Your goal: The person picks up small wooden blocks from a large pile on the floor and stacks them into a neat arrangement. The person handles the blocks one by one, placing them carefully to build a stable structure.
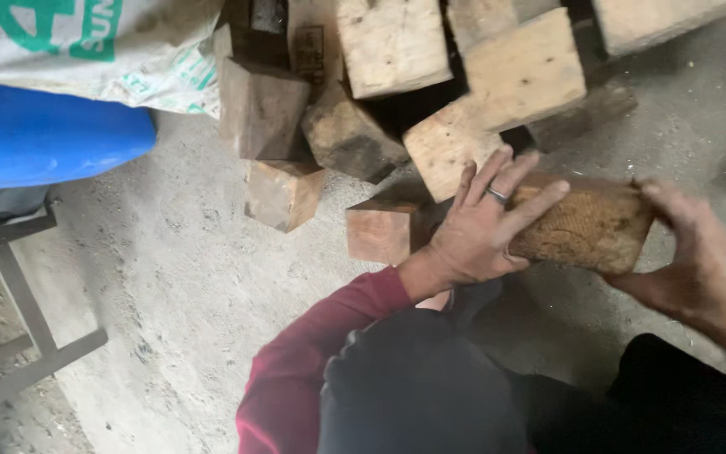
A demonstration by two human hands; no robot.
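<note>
Left hand and right hand are gripping opposite ends of a rough wooden block at centre right of the frame. It is appearing heavy, stiff, splintery; the ends are suiting the grip. Stacked timber offcuts are lying above.

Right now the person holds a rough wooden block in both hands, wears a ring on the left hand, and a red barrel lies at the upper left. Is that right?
Nearly. The barrel is blue, not red, as the head view shows. The rest stands: the left hand, with a ring, and the right hand hold the block.
</note>
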